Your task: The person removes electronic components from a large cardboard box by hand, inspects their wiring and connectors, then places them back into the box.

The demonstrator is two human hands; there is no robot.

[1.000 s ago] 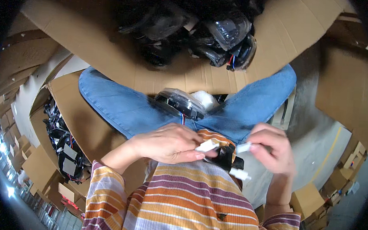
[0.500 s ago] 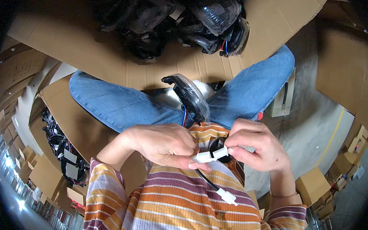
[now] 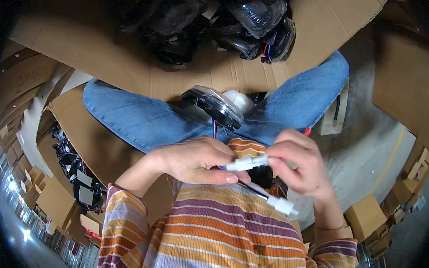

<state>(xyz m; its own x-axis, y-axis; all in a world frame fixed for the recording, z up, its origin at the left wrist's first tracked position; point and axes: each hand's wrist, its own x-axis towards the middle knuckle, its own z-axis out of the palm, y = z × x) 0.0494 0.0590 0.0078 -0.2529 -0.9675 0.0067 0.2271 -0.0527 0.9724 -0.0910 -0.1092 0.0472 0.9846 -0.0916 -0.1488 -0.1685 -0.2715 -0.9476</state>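
Note:
In front of my lap lies a black lamp unit with a clear lens; thin coloured wires run from it toward my left hand. That hand is closed round the wires, thumb on top, and a white plastic connector sticks out from its fingers. My right hand pinches the far end of this connector between thumb and fingertips. Below it, a black cable leads out from under my left fingers to a second white connector, which hangs free before the striped shirt.
Several more lamp units are piled on the cardboard ahead. An open box at left holds wired parts. Small cartons stand at right on the grey floor.
The white connector between my hands has straightened and risen slightly. The hanging connector has swung right and up. The lamp unit has tipped to lie flatter.

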